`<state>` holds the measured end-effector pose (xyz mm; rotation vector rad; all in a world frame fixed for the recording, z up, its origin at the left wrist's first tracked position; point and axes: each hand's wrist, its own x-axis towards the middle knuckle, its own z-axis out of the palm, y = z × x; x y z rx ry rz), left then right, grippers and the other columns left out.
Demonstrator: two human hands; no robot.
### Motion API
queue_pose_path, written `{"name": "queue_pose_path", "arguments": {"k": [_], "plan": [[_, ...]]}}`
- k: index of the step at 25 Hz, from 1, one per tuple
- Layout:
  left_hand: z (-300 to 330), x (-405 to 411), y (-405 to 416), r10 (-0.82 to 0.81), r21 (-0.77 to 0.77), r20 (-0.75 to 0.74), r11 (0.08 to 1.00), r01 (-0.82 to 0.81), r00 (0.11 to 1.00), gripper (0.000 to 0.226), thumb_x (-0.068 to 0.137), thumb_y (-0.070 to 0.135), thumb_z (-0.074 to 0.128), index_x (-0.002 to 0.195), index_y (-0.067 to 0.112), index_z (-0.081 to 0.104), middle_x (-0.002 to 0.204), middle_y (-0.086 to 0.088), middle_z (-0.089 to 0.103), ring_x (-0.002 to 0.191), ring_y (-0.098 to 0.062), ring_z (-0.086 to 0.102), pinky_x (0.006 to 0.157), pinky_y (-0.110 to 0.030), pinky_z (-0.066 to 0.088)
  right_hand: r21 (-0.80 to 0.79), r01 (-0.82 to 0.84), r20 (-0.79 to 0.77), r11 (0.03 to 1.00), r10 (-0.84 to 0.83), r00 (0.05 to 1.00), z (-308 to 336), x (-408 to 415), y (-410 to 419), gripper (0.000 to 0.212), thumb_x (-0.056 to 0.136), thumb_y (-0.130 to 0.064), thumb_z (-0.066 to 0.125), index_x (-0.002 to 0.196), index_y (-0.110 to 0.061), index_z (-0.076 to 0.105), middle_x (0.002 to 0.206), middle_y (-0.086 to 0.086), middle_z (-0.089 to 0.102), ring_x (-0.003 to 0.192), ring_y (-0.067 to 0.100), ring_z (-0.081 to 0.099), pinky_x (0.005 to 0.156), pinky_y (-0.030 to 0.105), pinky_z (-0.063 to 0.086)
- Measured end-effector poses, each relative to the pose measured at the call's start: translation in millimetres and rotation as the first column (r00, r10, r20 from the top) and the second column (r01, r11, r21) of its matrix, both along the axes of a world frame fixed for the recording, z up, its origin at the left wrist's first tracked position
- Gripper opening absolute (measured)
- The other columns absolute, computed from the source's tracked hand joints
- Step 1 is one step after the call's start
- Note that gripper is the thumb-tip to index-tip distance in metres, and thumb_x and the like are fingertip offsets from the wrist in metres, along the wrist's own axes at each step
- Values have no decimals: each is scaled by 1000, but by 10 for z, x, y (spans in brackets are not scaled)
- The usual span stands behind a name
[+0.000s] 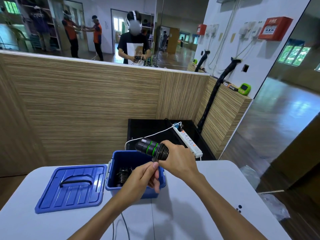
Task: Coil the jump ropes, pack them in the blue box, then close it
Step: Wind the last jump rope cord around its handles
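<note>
Right hand (174, 160) is gripping a jump rope (152, 148) by its two black handles with green rings, held side by side above the blue box (149, 191), fingers wrapped round them over the coils of cord wound on the handles. Handle ends are pointing left and away. Left hand (143, 179) is pinching the cord just below the right hand, thumb and fingers closed on it, sitting in front of the box's near right corner. A loose length of cord (125, 226) is hanging down over the table edge between the forearms; can't tell if it's the same rope.

Box is standing open on the white table (216, 184), near the far edge. Inside it another coiled rope (123, 175) is lying, black, partly hidden by the left hand. The blue lid (72, 186) is lying flat on the table just left of the box, touching or almost touching its side, black handle up.

Behind the table a white power strip (188, 140) is lying on a black surface (147, 129), with a white cable (150, 135) running from it toward the box. Wood-pattern partition (86, 104) is running behind, mirror (103, 28) above it showing a person wearing a headset, others further back. Red fire alarm (274, 28) on the right wall, green gadget (244, 88) on the ledge.
</note>
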<state>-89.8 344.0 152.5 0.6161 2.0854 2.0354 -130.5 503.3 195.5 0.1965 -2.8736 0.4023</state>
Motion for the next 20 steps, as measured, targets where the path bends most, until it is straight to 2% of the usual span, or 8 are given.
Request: {"name": "queue_pose_path", "arguments": {"k": [4,7,10,13,15,16,18,20], "plan": [[-139,-70,-100,12,-66,-64,998,-16,998,42,101,29,46,78,0,66,79,-13,73,81,-25,70,79,-28,53,-77,-77,62,994,82,995,54,30,47,53,75,-58,70,122,-38,56,94,-9,70,85,18,65,70,31,50],[-199,-111,-168,53,-196,-131,978,-78,990,29,93,36,55,84,17,76,85,3,75,86,-12,70,81,-25,53,-121,-169,167,978,188,968,78,83,87,52,71,-49,74,119,-37,58,91,-10,66,81,13,62,72,31,54],[-204,-154,-215,115,-302,-307,929,-211,945,18,89,44,55,85,41,72,81,25,69,78,-2,66,70,-18,49,-185,-228,179,956,261,949,169,129,103,52,68,-44,78,117,-36,59,91,-10,67,80,10,62,69,25,49],[-215,-213,-281,72,-380,-416,892,-245,907,21,89,40,57,104,37,73,91,33,64,88,7,63,74,-10,47,-257,-299,187,919,351,918,296,190,135,48,70,-42,79,113,-37,60,89,-11,67,78,6,62,68,23,48],[-193,-238,-312,48,-435,-471,856,-279,881,19,88,36,61,102,31,71,86,33,58,81,12,59,69,-7,43,-295,-354,196,888,419,887,352,271,123,48,69,-51,82,110,-37,61,90,-12,68,81,5,63,71,24,51],[-147,-273,-342,46,-459,-460,843,-282,887,7,88,34,65,94,31,68,82,29,57,75,8,58,67,-11,43,-313,-373,197,874,444,874,373,319,109,51,68,-57,83,109,-36,62,90,-12,68,81,5,63,72,24,52],[38,-358,-456,41,-488,-456,824,-288,889,10,89,27,65,80,31,63,78,16,62,73,0,58,69,-28,48,-350,-393,198,850,477,856,410,409,69,53,65,-65,82,105,-35,64,87,-10,68,80,6,63,71,24,51],[223,-537,-604,-122,-541,-629,778,-319,767,16,89,35,56,94,28,70,98,14,71,90,-4,62,78,-34,50,-339,-407,188,848,485,854,461,463,38,54,65,-69,79,104,-35,63,82,-10,67,76,6,63,67,23,49]]}}
